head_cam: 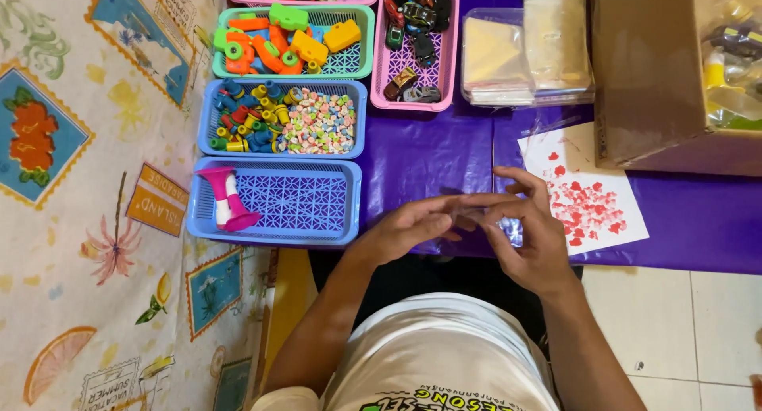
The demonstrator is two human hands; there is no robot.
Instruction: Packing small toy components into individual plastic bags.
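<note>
Both hands, left hand (409, 224) and right hand (528, 232), meet over the purple bench (429, 153), fingers pinched on a small clear plastic bag (476, 216) held between them. The thin film looks slippery and could slide free, or tear if tugged unevenly.

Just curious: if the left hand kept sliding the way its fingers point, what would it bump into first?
Probably the right hand: the left hand points right, its fingertips already meeting those fingers over the purple table. Depth is unclear.
</note>
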